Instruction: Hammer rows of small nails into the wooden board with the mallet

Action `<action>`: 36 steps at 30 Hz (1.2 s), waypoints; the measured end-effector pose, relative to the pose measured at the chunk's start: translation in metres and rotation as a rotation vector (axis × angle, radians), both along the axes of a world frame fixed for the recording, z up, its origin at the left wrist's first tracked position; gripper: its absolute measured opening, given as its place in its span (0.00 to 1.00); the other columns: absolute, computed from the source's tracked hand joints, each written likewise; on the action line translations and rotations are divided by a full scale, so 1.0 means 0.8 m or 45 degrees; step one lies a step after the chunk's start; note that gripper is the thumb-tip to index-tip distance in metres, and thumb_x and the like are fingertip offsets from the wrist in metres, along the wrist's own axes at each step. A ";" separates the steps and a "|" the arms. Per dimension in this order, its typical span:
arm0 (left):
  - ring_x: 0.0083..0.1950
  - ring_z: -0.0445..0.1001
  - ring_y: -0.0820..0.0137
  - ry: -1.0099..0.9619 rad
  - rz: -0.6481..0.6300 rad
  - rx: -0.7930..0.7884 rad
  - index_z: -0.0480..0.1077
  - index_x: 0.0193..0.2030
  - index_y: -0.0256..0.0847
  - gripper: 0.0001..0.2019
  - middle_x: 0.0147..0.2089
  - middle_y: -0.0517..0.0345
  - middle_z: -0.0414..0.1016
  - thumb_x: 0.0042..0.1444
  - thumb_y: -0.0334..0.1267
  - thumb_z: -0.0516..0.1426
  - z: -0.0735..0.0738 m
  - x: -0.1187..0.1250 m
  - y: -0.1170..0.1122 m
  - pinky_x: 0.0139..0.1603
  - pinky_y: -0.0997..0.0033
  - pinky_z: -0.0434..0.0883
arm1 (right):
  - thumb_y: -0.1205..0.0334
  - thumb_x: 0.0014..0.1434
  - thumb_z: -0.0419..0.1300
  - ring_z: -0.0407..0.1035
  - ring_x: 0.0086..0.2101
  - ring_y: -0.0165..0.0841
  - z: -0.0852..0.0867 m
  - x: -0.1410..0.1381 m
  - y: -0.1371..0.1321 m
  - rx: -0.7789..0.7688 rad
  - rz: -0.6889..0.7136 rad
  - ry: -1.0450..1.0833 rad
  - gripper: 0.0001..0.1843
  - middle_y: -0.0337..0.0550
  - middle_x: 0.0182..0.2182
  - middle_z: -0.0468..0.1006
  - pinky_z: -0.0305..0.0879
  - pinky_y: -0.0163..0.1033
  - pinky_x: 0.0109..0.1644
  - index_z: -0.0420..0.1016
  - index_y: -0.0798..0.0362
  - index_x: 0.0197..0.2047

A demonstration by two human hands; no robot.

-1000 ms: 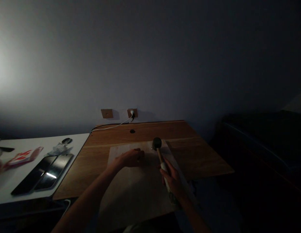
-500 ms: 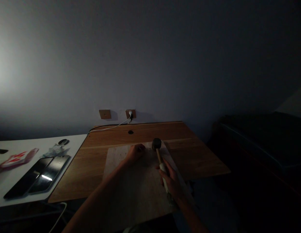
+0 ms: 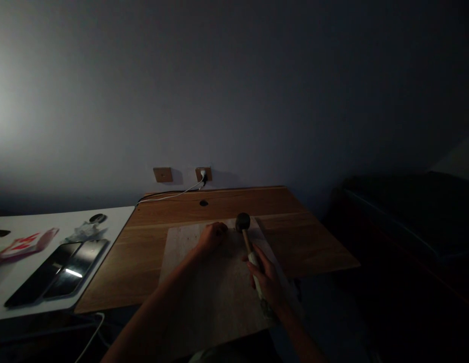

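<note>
Your right hand (image 3: 266,282) is wrapped tight around the rubber mallet (image 3: 243,222); your left hand (image 3: 212,238) rests curled, pinching nothing, on the pale slab (image 3: 222,297) atop the counter (image 3: 306,242).

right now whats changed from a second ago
The left hand moved up the pale board toward the mallet, its fingers curling, with nothing picked up or let go. The right hand still grips the mallet's handle.
</note>
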State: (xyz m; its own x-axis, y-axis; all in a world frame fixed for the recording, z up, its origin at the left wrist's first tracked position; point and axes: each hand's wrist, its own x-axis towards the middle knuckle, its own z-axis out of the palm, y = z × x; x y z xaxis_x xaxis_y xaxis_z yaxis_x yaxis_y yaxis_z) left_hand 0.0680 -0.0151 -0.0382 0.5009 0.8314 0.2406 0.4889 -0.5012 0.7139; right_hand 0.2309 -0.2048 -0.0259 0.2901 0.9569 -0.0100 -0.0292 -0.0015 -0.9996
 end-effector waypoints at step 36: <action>0.37 0.81 0.66 -0.220 -0.003 -0.047 0.73 0.54 0.39 0.22 0.40 0.54 0.84 0.53 0.23 0.58 -0.009 -0.001 0.000 0.40 0.71 0.74 | 0.51 0.57 0.65 0.63 0.18 0.24 -0.006 -0.029 0.016 -0.040 0.082 -0.016 0.38 0.43 0.42 0.81 0.64 0.32 0.19 0.67 0.48 0.69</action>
State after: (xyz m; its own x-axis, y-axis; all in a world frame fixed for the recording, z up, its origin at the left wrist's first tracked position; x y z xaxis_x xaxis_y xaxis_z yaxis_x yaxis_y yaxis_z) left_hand 0.0669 -0.0148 -0.0456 0.4570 0.8399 0.2928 0.3559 -0.4743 0.8052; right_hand 0.2078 -0.1922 -0.0311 0.2283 0.9729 -0.0369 -0.0156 -0.0343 -0.9993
